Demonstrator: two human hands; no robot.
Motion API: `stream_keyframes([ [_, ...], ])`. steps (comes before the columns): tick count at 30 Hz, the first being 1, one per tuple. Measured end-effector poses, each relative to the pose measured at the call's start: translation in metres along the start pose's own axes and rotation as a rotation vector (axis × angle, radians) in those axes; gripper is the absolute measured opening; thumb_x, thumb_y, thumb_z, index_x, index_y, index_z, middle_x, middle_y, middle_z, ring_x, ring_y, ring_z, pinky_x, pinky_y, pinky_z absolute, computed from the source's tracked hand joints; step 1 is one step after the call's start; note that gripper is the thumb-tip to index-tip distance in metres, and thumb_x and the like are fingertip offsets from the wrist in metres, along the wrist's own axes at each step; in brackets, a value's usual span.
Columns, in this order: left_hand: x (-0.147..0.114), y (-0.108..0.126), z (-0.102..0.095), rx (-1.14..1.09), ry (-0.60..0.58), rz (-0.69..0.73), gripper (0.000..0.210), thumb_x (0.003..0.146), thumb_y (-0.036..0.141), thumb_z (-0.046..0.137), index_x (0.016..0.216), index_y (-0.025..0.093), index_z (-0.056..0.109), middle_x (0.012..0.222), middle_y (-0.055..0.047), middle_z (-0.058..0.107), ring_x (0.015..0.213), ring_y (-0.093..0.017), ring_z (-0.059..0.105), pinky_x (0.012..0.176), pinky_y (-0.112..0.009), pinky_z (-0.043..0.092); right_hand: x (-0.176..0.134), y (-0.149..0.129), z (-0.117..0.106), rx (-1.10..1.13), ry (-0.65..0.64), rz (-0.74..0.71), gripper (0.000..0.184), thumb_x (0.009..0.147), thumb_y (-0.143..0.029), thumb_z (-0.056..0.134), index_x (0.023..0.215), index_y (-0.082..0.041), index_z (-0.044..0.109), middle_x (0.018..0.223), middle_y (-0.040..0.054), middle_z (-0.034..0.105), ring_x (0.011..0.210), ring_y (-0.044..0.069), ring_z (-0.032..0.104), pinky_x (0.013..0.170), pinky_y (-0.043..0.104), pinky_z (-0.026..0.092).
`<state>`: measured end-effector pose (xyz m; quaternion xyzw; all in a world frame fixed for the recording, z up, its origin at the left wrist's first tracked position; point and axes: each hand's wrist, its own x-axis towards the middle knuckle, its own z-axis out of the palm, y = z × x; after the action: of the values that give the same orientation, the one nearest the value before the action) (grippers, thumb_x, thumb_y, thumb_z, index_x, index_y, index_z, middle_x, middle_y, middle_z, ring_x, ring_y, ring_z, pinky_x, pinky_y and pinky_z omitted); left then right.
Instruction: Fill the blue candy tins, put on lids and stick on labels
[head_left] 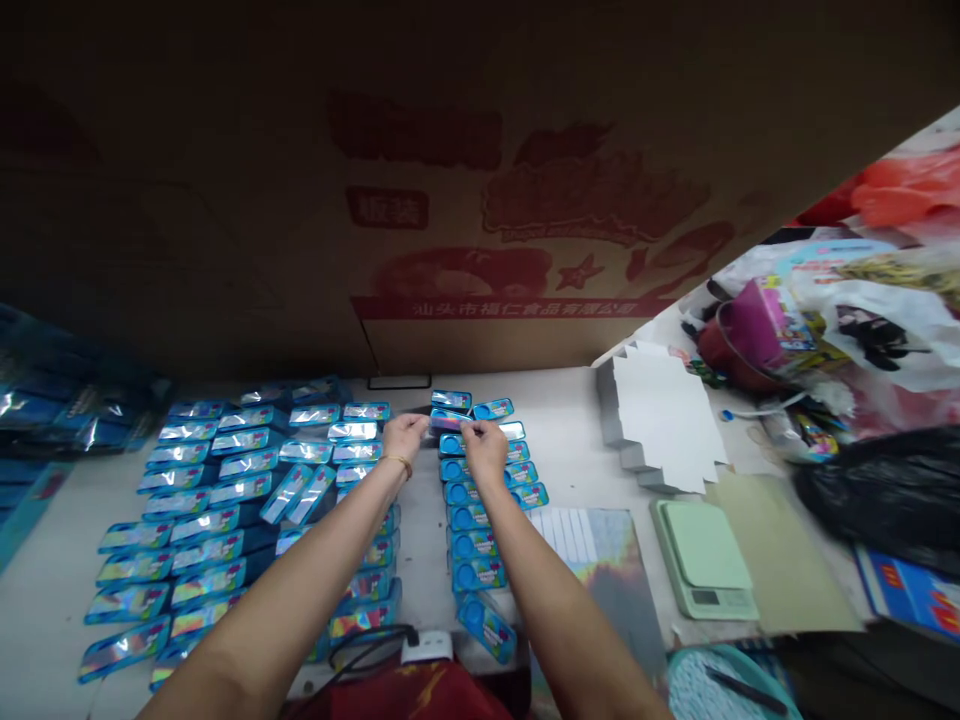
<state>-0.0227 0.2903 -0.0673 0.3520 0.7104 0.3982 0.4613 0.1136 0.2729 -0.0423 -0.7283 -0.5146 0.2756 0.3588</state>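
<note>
Over the far end of the middle row, I hold a small blue box point(448, 421) with a shiny, rainbow-reflecting top. The fingertips of my left hand point(403, 440) are pinched at its left end. My right hand point(486, 448) has thumb and fingers closed on its right end. Beneath and in front of my right hand runs a row of blue packs point(471, 517) with round blue spots and printed labels. To the left of my left hand stand several columns of similar blue boxes point(247, 462) with shiny tops.
A large cardboard carton point(480, 340) walls off the back. On the right are a stack of white cut-out card point(664, 415), a green kitchen scale point(705, 560), a black plastic bag point(885, 495) and heaped bags. A teal basin point(776, 685) and a white plug point(427, 646) are near the front.
</note>
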Motion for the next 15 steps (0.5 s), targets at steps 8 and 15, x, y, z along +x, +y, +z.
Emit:
stream_keyframes([
  [8,0.039,-0.014,0.004,0.093,0.016,0.042,0.015,0.058,0.028,0.059,0.063,0.016,0.066,0.058,-0.003,0.062,0.057,-0.014,0.055,0.055,-0.025,0.041,0.009,-0.007,0.018,-0.314,0.014,-0.057,0.023,0.075,-0.031,0.045,0.065,-0.018,0.062,0.074,0.0094,0.059,0.073,0.022,0.051,0.067,0.033,0.035],
  [15,0.037,-0.019,0.016,0.092,-0.003,0.027,0.025,0.060,0.032,0.060,0.073,0.012,0.066,0.058,-0.005,0.062,0.055,-0.016,0.057,0.053,-0.026,0.044,0.003,-0.014,0.013,-0.595,-0.036,-0.168,0.022,0.080,-0.025,0.042,0.089,-0.016,0.060,0.084,0.0121,0.055,0.081,0.025,0.048,0.069,0.037,0.032],
])
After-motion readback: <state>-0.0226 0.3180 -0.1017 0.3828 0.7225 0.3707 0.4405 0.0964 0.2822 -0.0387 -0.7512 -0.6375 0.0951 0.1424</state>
